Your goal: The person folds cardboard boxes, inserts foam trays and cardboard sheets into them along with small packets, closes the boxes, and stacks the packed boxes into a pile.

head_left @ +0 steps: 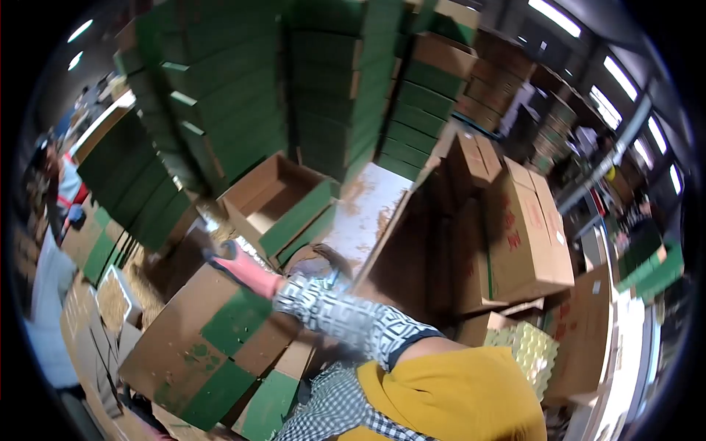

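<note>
A brown cardboard box with green printed bands (213,345) is tilted in front of me. My right hand (246,268), in a pink and dark glove with a patterned sleeve cover, grips its upper edge; the fingertips are partly hidden. Low at the left, my left hand (147,420), also in a dark and pink glove, is at the box's lower edge, mostly cut off by the frame. Beyond my right hand, an open cardboard box (294,220) shows its bare brown inside. Loose straw-like material (149,298) lies left of the tilted box.
Tall stacks of green boxes (228,88) rise ahead. Brown cartons with red printing (522,235) stand at the right, near a pale egg tray (531,353). A whitish board strewn with brown bits (364,209) lies in the middle. Another person (70,180) is at the far left.
</note>
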